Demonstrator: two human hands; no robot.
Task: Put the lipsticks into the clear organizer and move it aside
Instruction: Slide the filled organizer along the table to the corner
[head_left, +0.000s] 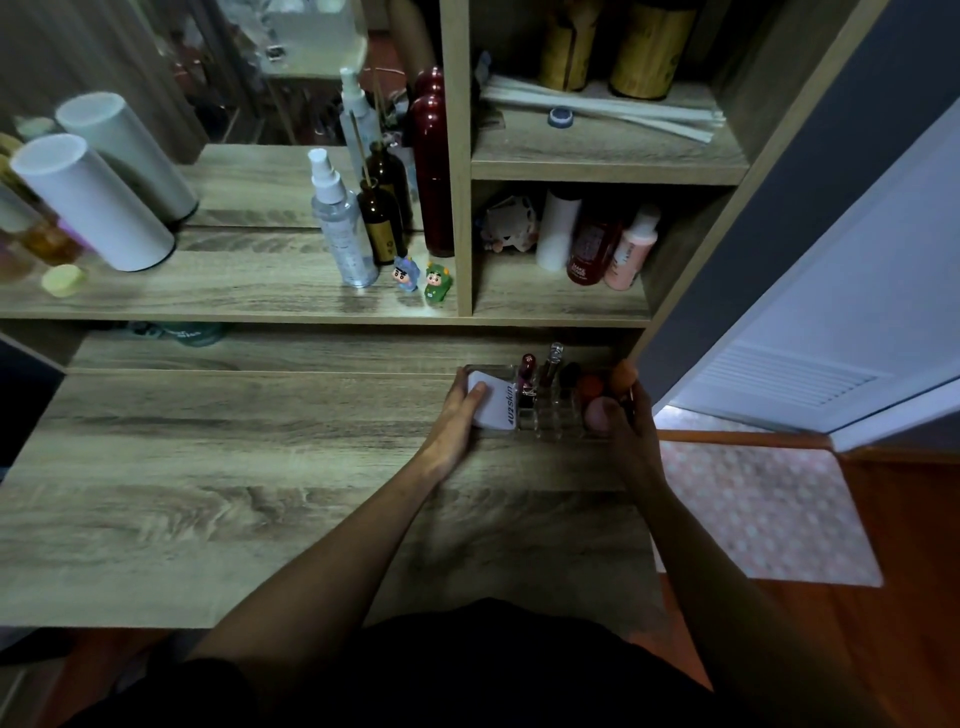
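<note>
The clear organizer (553, 415) stands on the wooden desk at the far right, near the back edge. Lipsticks (528, 375) and a slim clear-capped tube (552, 364) stand upright in its slots, beside orange and pink makeup sponges (589, 389). A white compact marked "4U2skin" (496, 402) lies at its left end. My left hand (457, 415) grips the organizer's left side, fingers over the compact. My right hand (631, 421) holds the right end, against the sponges.
The desk (260, 467) stretches left and towards me. Above is a shelf with a spray bottle (340, 223), brown bottles, a dark red bottle (434, 171), two small figurines (423, 278) and white cylinders (88, 202). A cabinet side panel and a white door (831, 322) stand at the right.
</note>
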